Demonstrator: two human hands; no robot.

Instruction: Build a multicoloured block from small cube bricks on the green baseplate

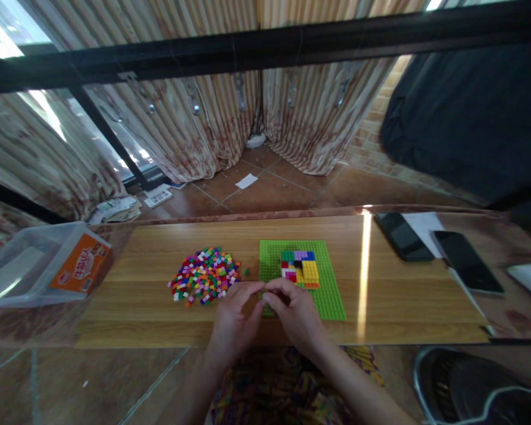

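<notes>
My left hand and my right hand meet at the fingertips over the near left edge of a green baseplate. Thumb and forefinger are pinched together on each; whatever sits between them is too small or hidden to make out. Just beyond my right hand, a block of multicoloured building bricks stands on the baseplate, with yellow, red, green, purple, blue and black pieces. Left of the baseplate lies a loose pile of small coloured bricks, close to my left hand. One small green brick lies apart from the pile.
A clear plastic tub with an orange label stands at the left end of the wooden board. Two dark phones and some white paper lie at the right. Behind are a dark metal bar and curtains.
</notes>
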